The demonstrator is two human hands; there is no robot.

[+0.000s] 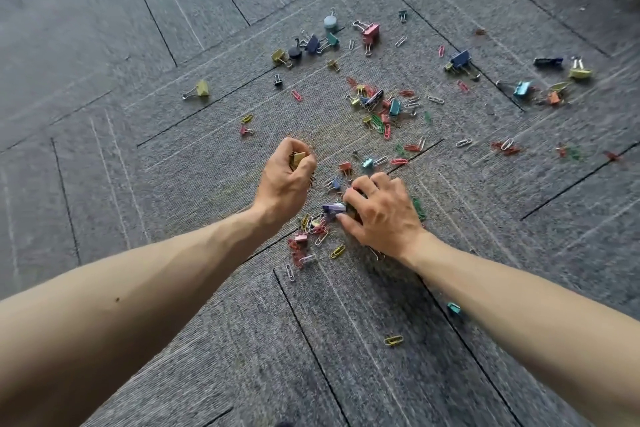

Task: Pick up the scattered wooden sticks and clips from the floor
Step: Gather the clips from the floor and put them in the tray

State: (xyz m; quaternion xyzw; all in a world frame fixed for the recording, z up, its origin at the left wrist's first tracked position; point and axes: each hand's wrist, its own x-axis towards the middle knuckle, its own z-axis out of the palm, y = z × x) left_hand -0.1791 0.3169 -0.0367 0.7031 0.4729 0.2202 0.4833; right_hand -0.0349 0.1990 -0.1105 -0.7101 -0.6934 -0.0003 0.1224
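Purple, the binder clip (333, 209) sits pinched at the fingertips of the right hand (379, 215), which is curled down onto the carpet (207, 340) over a knot of paper clips (313, 236); how much else that hand covers cannot be told. Just to its left, the left hand (289, 180) is raised off the floor and closed in a fist on a gold clip (296, 159), with thin wire ends poking out below the fingers. That fist looks full, so adding the purple one may spill what it already holds. Small wire clips lying flat in the carpet pile will likely slip from a quick pinch. More clips are strewn well beyond both hands: a dense cluster (379, 107) ahead, larger binder clips (370, 32) farther off, and a teal one (453, 308) close under the right forearm, easy to miss or knock. No wooden sticks can be made out. No box, tray or other container shows anywhere, so the hands are the only store, and the catch may have to be carried out of view.
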